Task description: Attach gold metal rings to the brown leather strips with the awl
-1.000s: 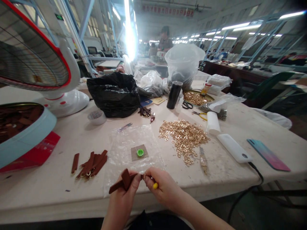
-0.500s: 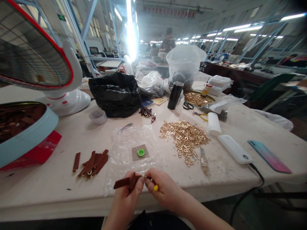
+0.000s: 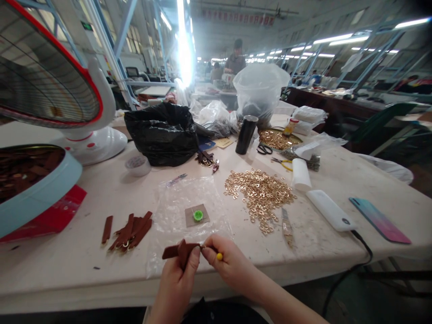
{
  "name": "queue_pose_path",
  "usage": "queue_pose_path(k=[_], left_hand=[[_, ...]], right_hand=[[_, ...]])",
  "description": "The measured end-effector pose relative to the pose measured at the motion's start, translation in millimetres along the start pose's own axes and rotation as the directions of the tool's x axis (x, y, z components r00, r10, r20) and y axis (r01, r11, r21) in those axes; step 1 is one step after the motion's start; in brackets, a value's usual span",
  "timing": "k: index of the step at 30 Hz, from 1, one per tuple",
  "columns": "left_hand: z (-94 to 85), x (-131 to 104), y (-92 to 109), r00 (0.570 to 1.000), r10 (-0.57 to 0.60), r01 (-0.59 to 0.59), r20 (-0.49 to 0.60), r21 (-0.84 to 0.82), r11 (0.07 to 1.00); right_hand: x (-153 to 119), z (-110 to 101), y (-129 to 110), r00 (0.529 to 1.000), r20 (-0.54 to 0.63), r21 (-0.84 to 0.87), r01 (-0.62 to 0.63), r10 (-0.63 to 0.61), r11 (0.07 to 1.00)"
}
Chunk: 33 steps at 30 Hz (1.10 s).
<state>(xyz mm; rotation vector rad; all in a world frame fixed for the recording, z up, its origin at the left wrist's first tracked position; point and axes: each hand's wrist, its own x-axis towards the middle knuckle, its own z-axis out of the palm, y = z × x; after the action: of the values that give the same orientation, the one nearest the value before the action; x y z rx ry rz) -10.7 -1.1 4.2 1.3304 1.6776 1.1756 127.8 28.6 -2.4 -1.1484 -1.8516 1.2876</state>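
Observation:
My left hand point(image 3: 178, 274) is closed around brown leather straps point(image 3: 183, 253), which cross each other above the thumb. Close against its thumb tip, my right hand point(image 3: 227, 260) pinches near the strap's end. A thin tool with a yellow rounded end point(image 3: 219, 256) sticks out of the right fist; the rest of it is hidden by the fingers. A small glint of metal shows between the two thumbs, too small to name. Just beyond the hands, a bright green cap-like dish point(image 3: 198, 215) rests on a grey-brown square point(image 3: 189, 220) over a clear plastic sheet point(image 3: 175, 198).
Brown straps, some with gold rings, lie in a pile point(image 3: 133, 231) at left. Loose gold D-shaped rings point(image 3: 259, 191) spread right of centre, beside a utility knife point(image 3: 287, 227). A white power bank point(image 3: 329, 209) and phone point(image 3: 378, 219) lie farther right. A fan point(image 3: 97, 139) stands left.
The straps in my left hand have tilted and shifted slightly to the right and up. My right hand has turned a little, still pinching at the strap's end.

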Motion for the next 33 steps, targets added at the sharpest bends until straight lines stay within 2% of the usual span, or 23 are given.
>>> queue_pose_path(k=[2,7,11,15,21,25,27,29,31,33], left_hand=[[1.4,0,0,1.0,0.011,-0.011,-0.003,0.006,1.0],[-0.7,5,-4,0.997,-0.008,0.004,0.083,0.045,0.999],[1.1,4,-4,0.993,0.11,-0.112,0.04,0.031,0.993],[3.8,3,-6,0.977,0.191,-0.197,0.092,0.07,0.978],[3.3,4,-6,0.977,0.182,-0.189,0.11,0.064,0.98],[7.0,0,-4,0.98,0.184,-0.185,0.076,0.012,0.983],[8.6,-1,-5,0.996,0.094,-0.093,0.0,-0.052,0.994],[7.8,1,-6,0.995,-0.097,0.09,-0.034,-0.171,0.981],[4.2,4,-7,0.952,-0.301,0.304,0.059,-0.322,0.897],[-0.8,7,-5,0.885,-0.405,0.466,0.231,-0.406,0.786]], right_hand=[[0,2,2,1.0,-0.031,-0.048,0.002,-0.003,0.999],[0,-2,-2,0.999,0.042,-0.022,0.027,-0.026,0.999],[-1,0,-4,1.0,0.01,-0.076,0.021,-0.02,0.997],[-1,5,0,1.0,-0.022,-0.146,0.006,-0.009,0.989],[2,-3,1,0.998,0.046,-0.03,-0.03,0.031,0.999],[5,4,2,0.997,-0.069,-0.099,-0.032,0.025,0.995],[5,9,5,0.994,-0.108,-0.081,-0.033,0.025,0.996],[4,9,7,0.998,-0.055,-0.027,-0.007,0.006,1.0],[2,4,7,0.999,-0.01,-0.022,0.049,-0.05,0.999],[1,-5,6,0.988,-0.006,-0.08,0.155,-0.156,0.985]])
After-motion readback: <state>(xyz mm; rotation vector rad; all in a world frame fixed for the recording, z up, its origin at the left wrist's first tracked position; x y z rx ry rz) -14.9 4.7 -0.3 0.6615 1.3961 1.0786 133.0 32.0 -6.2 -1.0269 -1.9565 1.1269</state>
